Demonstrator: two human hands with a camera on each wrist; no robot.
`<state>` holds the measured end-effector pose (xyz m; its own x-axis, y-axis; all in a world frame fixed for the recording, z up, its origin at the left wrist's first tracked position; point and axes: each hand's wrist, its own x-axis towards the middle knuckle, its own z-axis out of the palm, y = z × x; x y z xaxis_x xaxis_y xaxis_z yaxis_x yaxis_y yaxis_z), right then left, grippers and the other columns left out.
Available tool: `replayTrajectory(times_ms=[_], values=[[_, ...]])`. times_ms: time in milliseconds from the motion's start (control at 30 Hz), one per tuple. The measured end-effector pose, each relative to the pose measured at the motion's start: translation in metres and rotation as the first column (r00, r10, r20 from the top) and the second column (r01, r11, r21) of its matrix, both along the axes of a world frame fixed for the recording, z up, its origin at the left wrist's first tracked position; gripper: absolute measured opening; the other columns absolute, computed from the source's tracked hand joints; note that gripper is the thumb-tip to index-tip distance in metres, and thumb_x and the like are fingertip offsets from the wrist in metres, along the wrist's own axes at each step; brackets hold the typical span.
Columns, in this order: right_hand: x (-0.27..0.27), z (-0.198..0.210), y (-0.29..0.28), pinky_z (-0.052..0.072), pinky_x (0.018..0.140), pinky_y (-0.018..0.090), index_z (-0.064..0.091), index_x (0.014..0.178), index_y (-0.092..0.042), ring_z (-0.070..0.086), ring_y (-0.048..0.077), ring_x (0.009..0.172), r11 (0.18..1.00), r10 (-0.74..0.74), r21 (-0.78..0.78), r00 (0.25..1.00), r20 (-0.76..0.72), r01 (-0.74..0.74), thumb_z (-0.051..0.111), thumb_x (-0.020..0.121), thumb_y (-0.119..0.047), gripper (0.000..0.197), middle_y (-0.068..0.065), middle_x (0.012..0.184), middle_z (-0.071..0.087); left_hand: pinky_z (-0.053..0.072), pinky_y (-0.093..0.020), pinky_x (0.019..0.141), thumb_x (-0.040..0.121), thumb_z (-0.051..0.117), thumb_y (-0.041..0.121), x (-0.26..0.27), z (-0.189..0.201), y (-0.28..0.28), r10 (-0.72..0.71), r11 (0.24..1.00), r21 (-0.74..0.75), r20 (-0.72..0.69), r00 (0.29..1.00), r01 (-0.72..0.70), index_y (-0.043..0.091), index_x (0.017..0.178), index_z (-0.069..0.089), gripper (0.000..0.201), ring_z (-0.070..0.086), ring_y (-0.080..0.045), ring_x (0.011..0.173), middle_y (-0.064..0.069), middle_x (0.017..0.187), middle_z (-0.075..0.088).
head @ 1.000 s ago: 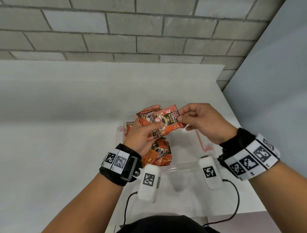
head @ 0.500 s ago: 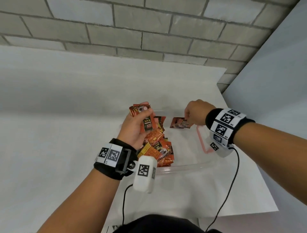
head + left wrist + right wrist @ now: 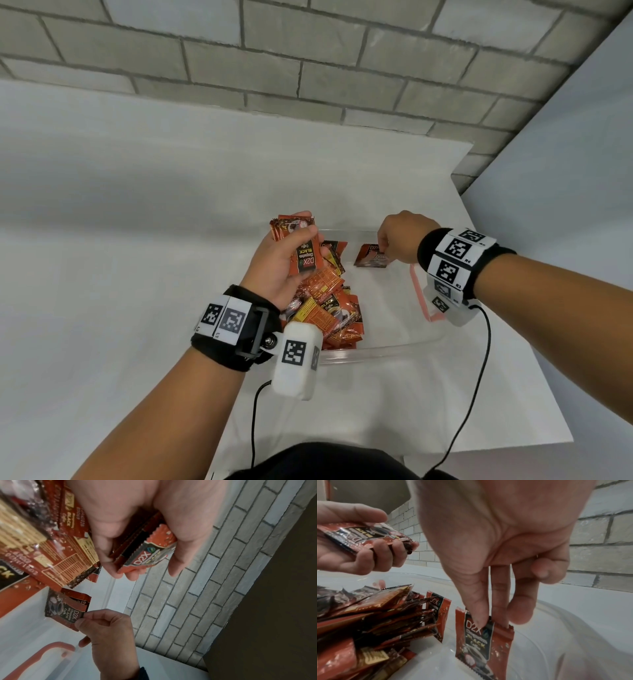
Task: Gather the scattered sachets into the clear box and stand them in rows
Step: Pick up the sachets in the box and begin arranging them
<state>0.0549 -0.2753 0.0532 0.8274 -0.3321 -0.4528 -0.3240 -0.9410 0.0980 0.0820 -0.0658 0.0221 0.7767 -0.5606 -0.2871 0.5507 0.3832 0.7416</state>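
The single sachet [image 3: 481, 639] stands upright on the clear box [image 3: 394, 349] floor at about 1 o'clock — light, thin, slippery foil, likely to flop, so best pinched by its crimped top edge, as the right hand [image 3: 399, 236] does. At 9 o'clock a loose pile [image 3: 329, 308]; above it, the left hand [image 3: 279, 263] clutches a small stack [image 3: 301, 246].

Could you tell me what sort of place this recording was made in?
Probably a staged recording bench, not a home kitchen: a bare white table against a grey brick wall, with tag-marked wrist cameras on both arms, and only a clear box of coffee sachets.
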Motion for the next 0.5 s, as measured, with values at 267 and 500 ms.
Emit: replayTrajectory(times_ms=[267, 500], values=[[0.002, -0.007, 0.000, 0.045, 0.068, 0.029, 0.069, 0.103, -0.012, 0.061, 0.028, 0.088, 0.999, 0.006, -0.031, 1.000, -0.004, -0.006, 0.057, 0.089, -0.013, 0.019, 0.009, 0.104, 0.062, 0.056, -0.032, 0.063, 0.090, 0.059, 0.012, 0.001, 0.000, -0.002, 0.007, 1.000, 0.012, -0.017, 1.000, -0.007, 0.013, 0.095, 0.060, 0.006, 0.065, -0.019, 0.068, -0.007, 0.080, 0.066], [0.002, -0.011, 0.000, 0.040, 0.064, 0.028, 0.067, 0.104, -0.010, 0.054, 0.025, 0.077, 0.995, 0.034, -0.094, 0.999, 0.024, -0.032, 0.056, 0.089, -0.011, 0.019, 0.009, 0.102, 0.061, 0.056, -0.032, 0.063, 0.090, 0.059, 0.013, 0.000, 0.000, -0.002, -0.001, 1.000, 0.016, -0.009, 1.000, 0.001, 0.012, 0.093, 0.060, 0.004, 0.066, -0.018, 0.067, -0.008, 0.081, 0.065]])
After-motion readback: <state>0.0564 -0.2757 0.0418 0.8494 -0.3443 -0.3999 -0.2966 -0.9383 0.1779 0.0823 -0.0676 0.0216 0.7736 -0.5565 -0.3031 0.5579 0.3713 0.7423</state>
